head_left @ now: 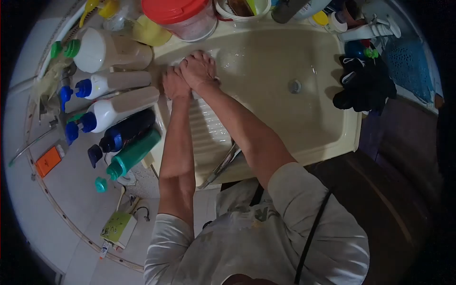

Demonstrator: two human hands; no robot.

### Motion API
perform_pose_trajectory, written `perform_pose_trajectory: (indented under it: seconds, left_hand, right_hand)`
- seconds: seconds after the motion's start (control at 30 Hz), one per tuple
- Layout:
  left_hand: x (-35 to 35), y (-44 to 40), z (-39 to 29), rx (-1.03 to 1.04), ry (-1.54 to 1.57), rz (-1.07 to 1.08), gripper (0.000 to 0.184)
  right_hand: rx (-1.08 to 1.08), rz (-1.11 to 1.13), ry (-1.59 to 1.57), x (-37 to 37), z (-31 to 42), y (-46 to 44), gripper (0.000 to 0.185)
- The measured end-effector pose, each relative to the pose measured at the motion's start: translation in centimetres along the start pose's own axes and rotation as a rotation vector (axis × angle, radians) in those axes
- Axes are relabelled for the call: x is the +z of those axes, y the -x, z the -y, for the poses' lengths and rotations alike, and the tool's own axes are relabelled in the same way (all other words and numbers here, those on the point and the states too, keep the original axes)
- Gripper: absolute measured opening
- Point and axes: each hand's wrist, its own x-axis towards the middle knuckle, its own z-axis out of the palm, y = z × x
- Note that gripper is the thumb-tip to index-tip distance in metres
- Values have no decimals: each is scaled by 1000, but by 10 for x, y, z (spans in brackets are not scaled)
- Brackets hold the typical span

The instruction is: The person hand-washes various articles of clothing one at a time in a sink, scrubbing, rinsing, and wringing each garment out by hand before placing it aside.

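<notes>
Both hands are pressed down side by side at the upper end of the ribbed washboard (206, 121) built into a cream sink (266, 118). My left hand (175, 84) has its fingers curled over, and what lies under it is hidden. Touching and partly overlapping it, my right hand (198, 70) is also bent at the fingers. A small pale edge shows beside the right wrist, too little to name. The washboard ridges look wet. A slim shiny hose (223, 166) lies across the sink's near edge, below my right forearm.
Left of the sink stand a large white jug (111, 50), white pump bottles (123, 109), a dark bottle (128, 130) and a green bottle (137, 152). A red-lidded bucket (180, 16) is behind. Black gloves (363, 85) hang over the right rim; the drain (294, 86) is right of centre.
</notes>
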Motion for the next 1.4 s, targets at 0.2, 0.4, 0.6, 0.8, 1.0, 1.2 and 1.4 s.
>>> perform_pose_trajectory:
  seconds: [0.2, 0.4, 0.6, 0.8, 1.0, 1.2, 1.4]
  left_hand:
    - [9, 142, -25, 30, 243, -434, 31]
    - [0, 28, -20, -407, 212, -43, 26]
    - [-21, -9, -52, -656, 1691, -241, 28]
    - [56, 23, -140, -641, 1641, 130, 18]
    - [126, 65, -167, -728, 1391, 265, 23]
    - [107, 45, -131, -683, 952, 733, 11]
    - [117, 56, -168, -922, 2120, 731, 47]
  right_hand:
    - [-287, -16, -183, -50, -32, 128, 20]
    - [-77, 94, -92, -3, -26, 18, 23]
    - [917, -5, -1587, -63, -127, 8, 29]
    - [603, 364, 108, -185, -292, 78, 40]
    - [108, -191, 323, -101, -282, 38, 40]
    - [398, 151, 9, -130, -298, 12, 34]
    - [125, 261, -14, -110, -222, 42, 23]
